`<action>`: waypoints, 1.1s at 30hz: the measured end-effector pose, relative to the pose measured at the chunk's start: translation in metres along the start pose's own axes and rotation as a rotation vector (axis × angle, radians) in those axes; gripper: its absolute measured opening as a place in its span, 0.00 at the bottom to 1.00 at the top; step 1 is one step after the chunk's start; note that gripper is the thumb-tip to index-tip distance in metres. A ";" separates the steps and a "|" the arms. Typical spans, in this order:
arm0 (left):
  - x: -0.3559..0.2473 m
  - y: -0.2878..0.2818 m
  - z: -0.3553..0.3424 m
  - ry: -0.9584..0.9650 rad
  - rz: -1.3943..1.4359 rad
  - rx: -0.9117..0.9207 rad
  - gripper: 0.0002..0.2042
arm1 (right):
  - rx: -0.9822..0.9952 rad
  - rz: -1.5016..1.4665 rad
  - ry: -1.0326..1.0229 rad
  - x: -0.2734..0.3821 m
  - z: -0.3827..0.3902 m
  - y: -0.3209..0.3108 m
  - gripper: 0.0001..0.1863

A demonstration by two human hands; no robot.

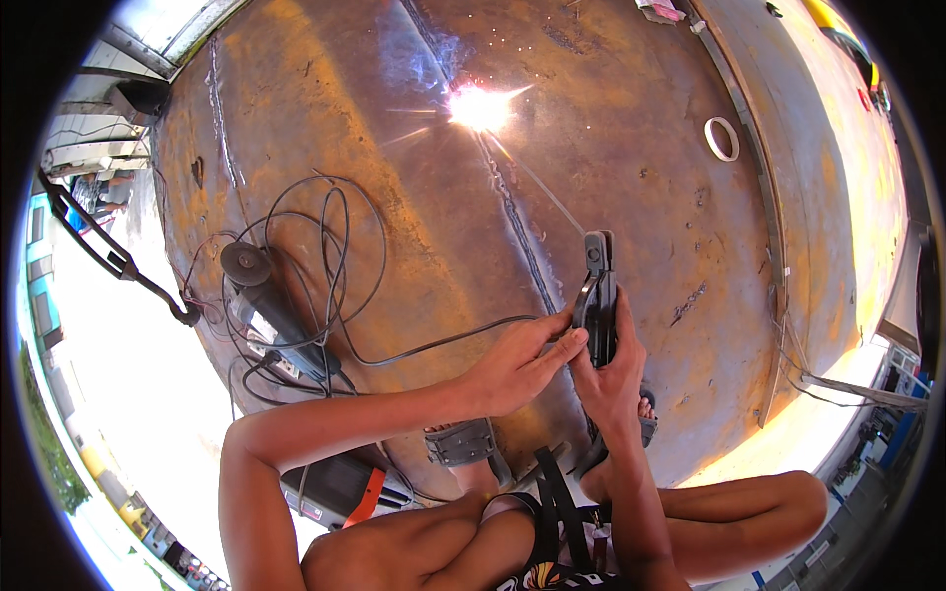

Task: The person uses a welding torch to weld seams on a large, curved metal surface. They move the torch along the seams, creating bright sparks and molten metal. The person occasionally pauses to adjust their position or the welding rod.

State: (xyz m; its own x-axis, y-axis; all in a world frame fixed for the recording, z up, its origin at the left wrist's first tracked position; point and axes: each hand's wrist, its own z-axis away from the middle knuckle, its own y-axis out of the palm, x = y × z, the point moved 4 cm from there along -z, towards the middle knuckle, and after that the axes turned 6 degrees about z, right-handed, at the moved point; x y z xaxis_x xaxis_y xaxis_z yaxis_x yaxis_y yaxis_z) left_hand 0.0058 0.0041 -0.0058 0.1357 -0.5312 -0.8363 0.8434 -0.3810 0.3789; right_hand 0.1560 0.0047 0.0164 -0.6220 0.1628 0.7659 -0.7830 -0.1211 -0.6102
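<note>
Both my hands are closed on a black welding electrode holder (595, 295), upright in front of me. My right hand (616, 379) wraps round its handle from below and the right. Reaching across from the left, my left hand (527, 362) grips the handle's left side with thumb and fingers; some fingertips are hidden. From the holder's jaws a thin welding rod (550, 189) slants away to the upper left. At its far end a bright welding arc (480, 106) glows with sparks and bluish smoke. The arc sits on a weld seam (519, 234) running along the rusty steel plate (414, 177).
An angle grinder (281, 310) lies at left among looped black cable (382, 246). Near my left leg stands a black-and-orange box (340, 488). A pale ring (722, 140) lies right, beside a raised steel strip (754, 148). My sandalled feet rest on the plate.
</note>
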 end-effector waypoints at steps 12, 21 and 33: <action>0.001 0.000 0.000 -0.002 -0.013 0.005 0.20 | 0.026 -0.004 0.019 0.004 -0.001 -0.002 0.41; 0.002 0.001 -0.001 0.025 -0.007 -0.002 0.21 | 0.021 0.008 0.014 -0.001 0.001 -0.001 0.41; 0.001 0.002 0.000 0.013 0.005 -0.012 0.20 | 0.036 0.009 0.014 -0.002 0.000 -0.002 0.41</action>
State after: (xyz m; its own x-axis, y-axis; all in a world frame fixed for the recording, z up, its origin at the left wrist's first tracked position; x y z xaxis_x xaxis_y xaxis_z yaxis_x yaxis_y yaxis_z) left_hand 0.0074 0.0028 -0.0060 0.1464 -0.5232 -0.8395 0.8488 -0.3694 0.3782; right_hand 0.1587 0.0046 0.0161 -0.6289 0.1750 0.7575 -0.7774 -0.1577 -0.6090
